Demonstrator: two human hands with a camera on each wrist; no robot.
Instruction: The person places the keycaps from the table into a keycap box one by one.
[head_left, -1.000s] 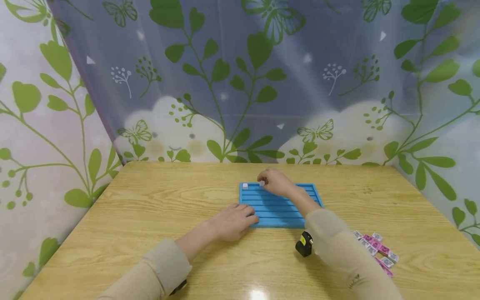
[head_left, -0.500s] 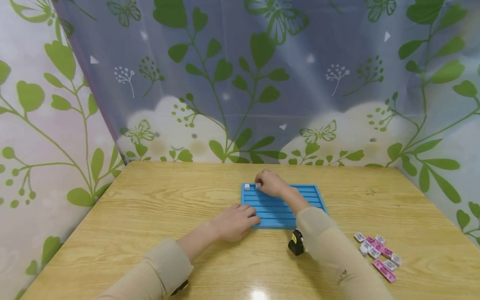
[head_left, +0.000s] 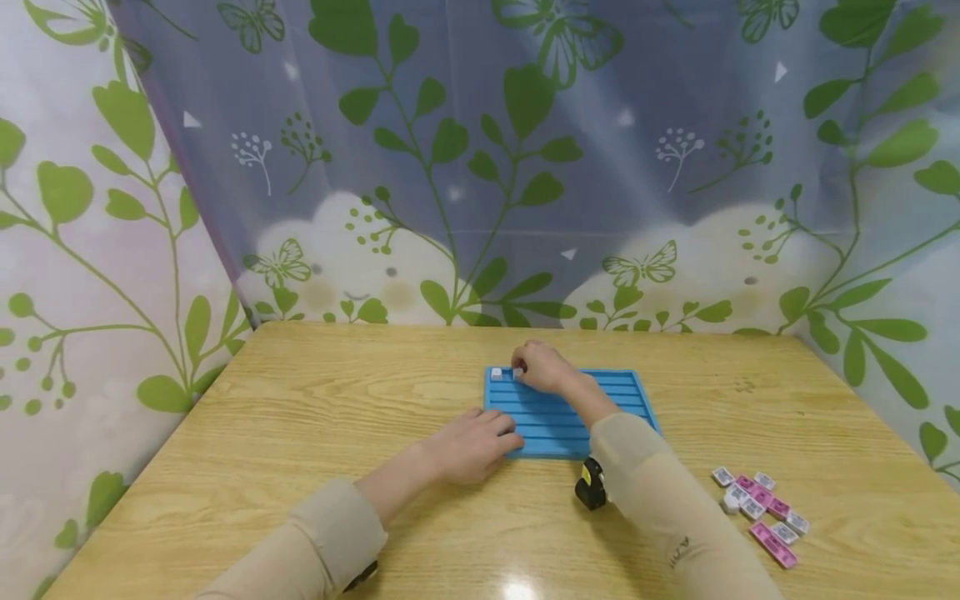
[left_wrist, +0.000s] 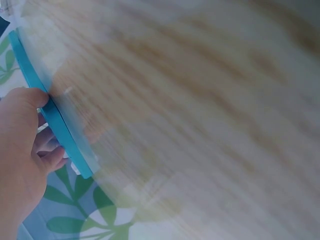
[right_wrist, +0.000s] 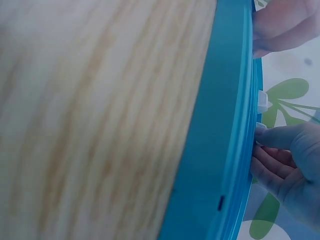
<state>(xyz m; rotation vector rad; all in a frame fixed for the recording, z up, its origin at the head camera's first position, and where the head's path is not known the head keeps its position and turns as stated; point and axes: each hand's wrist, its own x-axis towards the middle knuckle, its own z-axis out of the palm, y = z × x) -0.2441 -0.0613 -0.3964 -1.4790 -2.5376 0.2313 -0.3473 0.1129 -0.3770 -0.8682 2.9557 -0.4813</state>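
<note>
A blue ridged tray (head_left: 555, 437) lies on the table, its grooves running left to right. My left hand (head_left: 474, 446) holds its near left corner; in the left wrist view the thumb and fingers of that hand (left_wrist: 20, 135) bend about the tray's edge (left_wrist: 62, 130). Over the far groove, my right hand (head_left: 545, 367) pinches a small white block (head_left: 517, 374) between thumb and fingertips. Left of it, another white block (head_left: 496, 374) sits in the far left corner of the tray. The right wrist view shows this corner block (right_wrist: 262, 101) beside the right hand (right_wrist: 290, 160), the pinched one being mostly covered.
Several white and pink blocks (head_left: 759, 497) lie loosely on the table at the right, with a longer pink piece (head_left: 773, 545) nearest me. Wood tabletop (head_left: 360, 375) surrounds the tray. A leaf-patterned cloth (head_left: 450, 167) hangs behind the table.
My right hand has moved slightly left and down with the white block, into the far groove. The left hand has stayed on the tray's corner. The view has shifted slightly.
</note>
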